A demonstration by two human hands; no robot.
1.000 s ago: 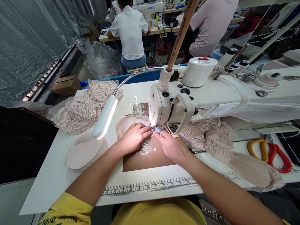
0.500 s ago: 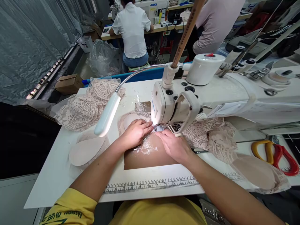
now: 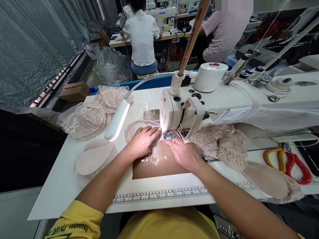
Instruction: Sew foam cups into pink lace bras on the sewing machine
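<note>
Under the needle head of a white sewing machine (image 3: 171,111) lies a pale beige lace piece (image 3: 131,130), its right part hidden by the machine and my hands. My left hand (image 3: 143,142) rests flat on this lace, fingers stretched toward the presser foot (image 3: 168,136). Just right of the foot, my right hand (image 3: 184,153) has its fingers curled and pressed together, the tips close to the metal; what they pinch is hidden. A shiny brown sheet (image 3: 159,166) covers the machine bed below both hands.
Lace pieces (image 3: 87,119) are heaped at the left, near a smooth beige pad (image 3: 93,160). More lace (image 3: 216,142) lies behind my right hand. Scissors with yellow and red handles (image 3: 297,167) sit at the right. A lamp (image 3: 117,121) arches over the table; two people sit ahead.
My left hand's fingers have flattened and spread a little over the lace. My right hand stays by the presser foot. The view has shifted slightly.
</note>
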